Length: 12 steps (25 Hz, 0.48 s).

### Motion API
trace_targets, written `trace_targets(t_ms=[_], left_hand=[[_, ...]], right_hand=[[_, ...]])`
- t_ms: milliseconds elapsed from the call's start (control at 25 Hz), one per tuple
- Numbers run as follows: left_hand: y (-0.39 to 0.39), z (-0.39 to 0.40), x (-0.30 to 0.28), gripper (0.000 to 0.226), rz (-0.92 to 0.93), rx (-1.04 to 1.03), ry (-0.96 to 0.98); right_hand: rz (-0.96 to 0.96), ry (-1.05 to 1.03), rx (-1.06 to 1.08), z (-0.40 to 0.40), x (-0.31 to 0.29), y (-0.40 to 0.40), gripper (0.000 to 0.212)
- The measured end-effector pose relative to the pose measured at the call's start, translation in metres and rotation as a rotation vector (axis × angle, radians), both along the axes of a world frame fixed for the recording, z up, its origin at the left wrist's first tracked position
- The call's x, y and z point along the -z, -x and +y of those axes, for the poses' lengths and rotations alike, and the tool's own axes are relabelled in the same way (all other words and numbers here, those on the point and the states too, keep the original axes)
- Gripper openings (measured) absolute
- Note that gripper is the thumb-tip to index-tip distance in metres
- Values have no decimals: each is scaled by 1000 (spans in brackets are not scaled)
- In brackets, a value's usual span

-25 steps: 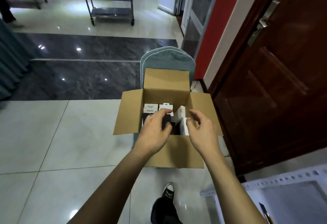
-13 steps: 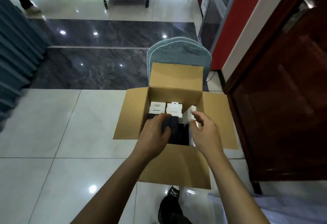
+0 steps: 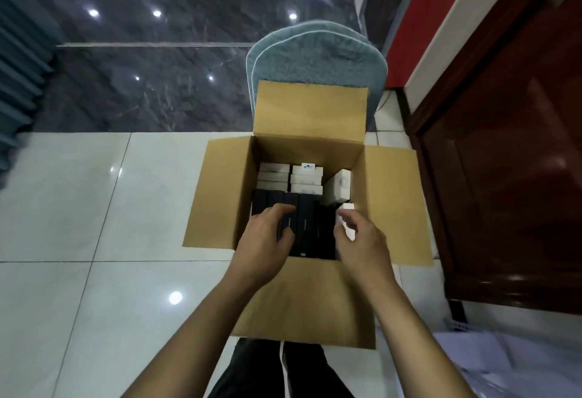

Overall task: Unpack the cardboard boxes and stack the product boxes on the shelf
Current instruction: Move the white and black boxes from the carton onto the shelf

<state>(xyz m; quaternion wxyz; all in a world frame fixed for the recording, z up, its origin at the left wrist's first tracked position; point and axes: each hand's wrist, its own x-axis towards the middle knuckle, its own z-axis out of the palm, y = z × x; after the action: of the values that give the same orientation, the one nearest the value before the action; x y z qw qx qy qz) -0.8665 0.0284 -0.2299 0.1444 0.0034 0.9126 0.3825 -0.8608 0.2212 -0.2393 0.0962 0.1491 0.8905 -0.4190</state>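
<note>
Head view: steep downward, close over open carton.

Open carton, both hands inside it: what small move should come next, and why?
Probably lift. The left hand has its fingers curled round a black box in the near row of the carton, and the right hand is at a white box by the right wall. Pulling the black box straight up would free it from its packed neighbours.
</note>
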Motion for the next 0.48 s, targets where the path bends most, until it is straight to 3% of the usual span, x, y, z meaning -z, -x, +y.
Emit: trace_targets(t_ms=[480], left_hand=[[56,2,72,44,-102,115,55]], right_hand=[[-173,-110,84,-4,71,20,40]])
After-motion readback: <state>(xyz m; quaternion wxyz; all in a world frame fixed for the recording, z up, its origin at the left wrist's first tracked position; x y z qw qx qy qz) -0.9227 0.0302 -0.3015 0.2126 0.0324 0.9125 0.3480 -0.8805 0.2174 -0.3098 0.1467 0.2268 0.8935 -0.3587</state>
